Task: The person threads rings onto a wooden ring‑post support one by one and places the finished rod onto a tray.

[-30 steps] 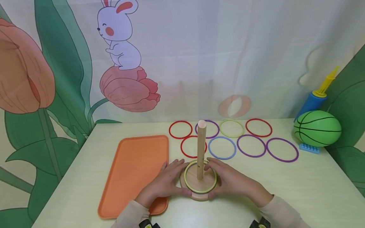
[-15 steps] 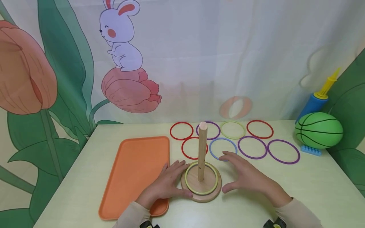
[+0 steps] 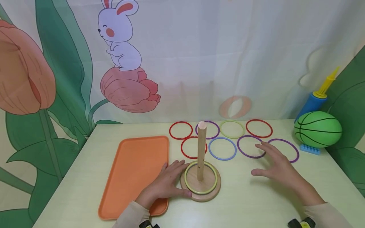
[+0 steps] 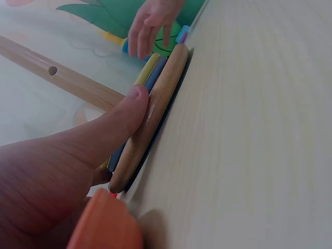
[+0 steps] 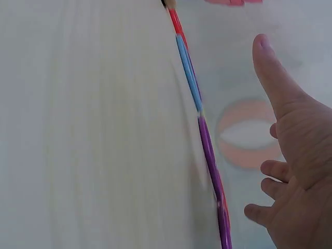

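Note:
A wooden ring-toss stand [image 3: 201, 152] rises upright on its round base. Around its post a yellow-green ring [image 3: 215, 182] lies on the base, with a blue ring [image 4: 154, 75] beneath it in the left wrist view. My left hand [image 3: 165, 183] holds the base at its left side, thumb at the near edge [image 4: 136, 104] and fingers at the far side. My right hand [image 3: 280, 167] hovers above the table near two purple rings [image 3: 239, 148], fingers spread and holding nothing. It partly hides the right-hand purple ring [image 3: 297, 152].
Red rings [image 3: 181, 121], a blue ring [image 3: 222, 159] and a yellow-green ring [image 3: 231, 138] lie flat behind the stand. An orange tray [image 3: 137, 164] is at left, partly under my left forearm. At right are a green ball [image 3: 317, 129], a blue brick [image 3: 310, 149] and a pump [image 3: 310, 104].
My right hand has let go of the stand's base and moved right, toward the purple rings. My left hand and the stand have stayed in place.

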The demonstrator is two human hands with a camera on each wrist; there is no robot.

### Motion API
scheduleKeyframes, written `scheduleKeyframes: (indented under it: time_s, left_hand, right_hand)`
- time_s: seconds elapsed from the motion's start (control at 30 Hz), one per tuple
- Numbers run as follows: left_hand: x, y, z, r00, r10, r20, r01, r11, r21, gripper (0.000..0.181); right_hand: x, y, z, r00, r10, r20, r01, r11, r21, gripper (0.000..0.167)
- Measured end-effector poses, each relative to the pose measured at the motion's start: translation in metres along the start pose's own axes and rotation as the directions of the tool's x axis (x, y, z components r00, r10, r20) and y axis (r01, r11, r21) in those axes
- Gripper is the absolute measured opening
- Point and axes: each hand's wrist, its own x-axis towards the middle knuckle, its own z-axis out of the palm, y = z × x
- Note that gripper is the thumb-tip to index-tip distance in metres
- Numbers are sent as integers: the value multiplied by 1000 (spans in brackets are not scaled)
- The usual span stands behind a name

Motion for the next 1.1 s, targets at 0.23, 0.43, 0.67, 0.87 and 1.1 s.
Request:
scheduleKeyframes:
  time_s: [0.23,0.43,0.67,0.87,1.1]
  left_hand:
    - [0,0,0,1000,2,1,-2,1000,-4,103]
    - [0,0,-1,1000,11,-3,-11,1000,-5,103]
    - [0,0,-1,1000,14,-5,-14,1000,-13,103]
    - [0,0,-1,1000,16,-5,-16,1000,-12,103]
    - [0,0,-1,1000,15,-5,-16,1000,-11,102]
  right_hand:
    - [-14,35,-27,994,106,-40,-109,990,-86,99]
    - [-24,59,-42,980,191,-60,-197,970,-140,93]
    - [-31,71,-50,951,309,4,-302,933,-194,82]
    - [-33,70,-53,933,360,19,-346,910,-229,56]
    - [-36,66,-52,930,369,-13,-358,893,-272,56]
